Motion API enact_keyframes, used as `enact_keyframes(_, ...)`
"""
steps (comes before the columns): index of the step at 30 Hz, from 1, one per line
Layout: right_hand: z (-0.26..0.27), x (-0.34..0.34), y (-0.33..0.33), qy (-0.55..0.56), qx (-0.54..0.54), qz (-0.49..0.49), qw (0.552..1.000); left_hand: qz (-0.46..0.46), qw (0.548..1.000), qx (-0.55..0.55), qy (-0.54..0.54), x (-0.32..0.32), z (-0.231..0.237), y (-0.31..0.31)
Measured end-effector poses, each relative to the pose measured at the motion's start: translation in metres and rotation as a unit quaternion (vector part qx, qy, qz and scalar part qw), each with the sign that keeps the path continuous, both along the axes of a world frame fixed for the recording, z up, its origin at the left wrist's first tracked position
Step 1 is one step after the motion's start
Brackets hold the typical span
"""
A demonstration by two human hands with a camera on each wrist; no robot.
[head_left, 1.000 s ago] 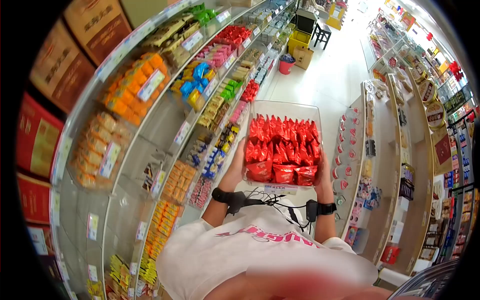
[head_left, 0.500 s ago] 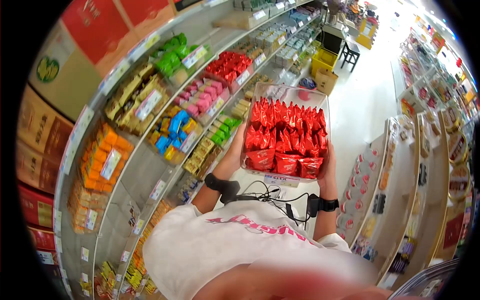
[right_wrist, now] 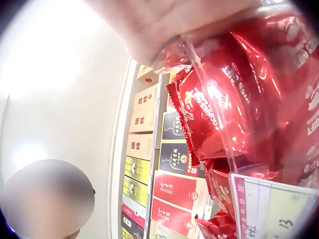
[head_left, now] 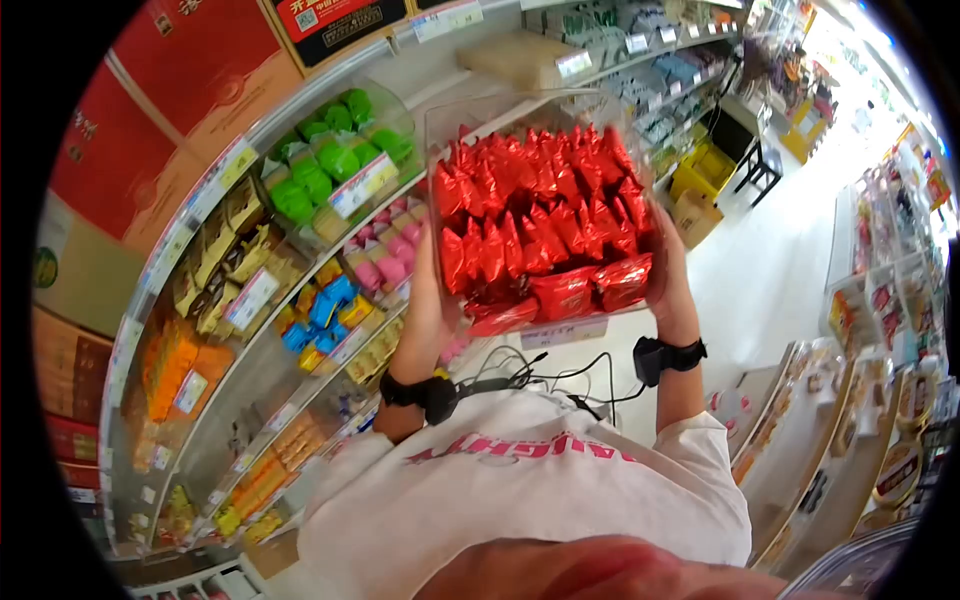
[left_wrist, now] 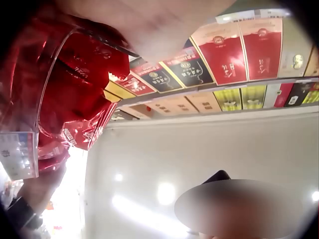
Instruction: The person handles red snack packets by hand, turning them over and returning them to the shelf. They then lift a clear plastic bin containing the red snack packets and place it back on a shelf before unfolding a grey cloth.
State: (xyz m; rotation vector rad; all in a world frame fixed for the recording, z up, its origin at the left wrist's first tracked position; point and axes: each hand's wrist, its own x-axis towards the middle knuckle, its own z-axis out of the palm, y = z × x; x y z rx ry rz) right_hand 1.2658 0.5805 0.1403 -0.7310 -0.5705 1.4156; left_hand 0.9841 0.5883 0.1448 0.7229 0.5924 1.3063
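Observation:
A clear plastic bin [head_left: 612, 108] full of red foil snack packets [head_left: 530, 240] is held up in front of the chest, close to the shelves. My left hand [head_left: 432, 300] grips its left side, the fingers mostly hidden by the bin. On the opposite side my right hand [head_left: 672, 275] holds the wall near the front corner. The packets stand in rows, with several lying flatter along the front. A price tag [right_wrist: 271, 206] hangs on the bin's front in the right wrist view. In the left wrist view, the palm [left_wrist: 159, 25] lies along the wall.
Tiered shelves on the left carry bins of green packets [head_left: 335, 160], pink packets [head_left: 390, 245] and orange packets [head_left: 180, 370]. A flat cardboard-coloured box [head_left: 510, 60] lies on the upper shelf beyond the bin. Farther down the aisle are a yellow crate [head_left: 705, 168] and a black stool [head_left: 762, 170].
Both hands have raised the bin and brought it leftward, nearer the shelves. The head view has turned left, so the green packets appear larger and the aisle lies farther right.

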Motion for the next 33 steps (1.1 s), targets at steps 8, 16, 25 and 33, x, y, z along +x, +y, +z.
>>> enact_keyframes(8,0.008,0.027,0.119,-0.026,0.006,0.111,0.993,0.041,0.999,-0.025,-0.023,0.027,0.028,0.038)
enact_keyframes(16,0.006,0.053,0.203,-0.041,0.022,0.203,0.978,0.294,0.955,-0.027,0.037,0.084,0.023,0.075)
enact_keyframes(25,0.008,0.053,0.264,-0.016,0.043,0.315,0.948,0.415,0.909,-0.046,0.019,0.114,0.02,0.105)
enact_keyframes(33,0.004,0.049,0.263,-0.039,0.035,0.258,0.965,0.448,0.893,-0.015,0.023,0.118,0.012,0.102)
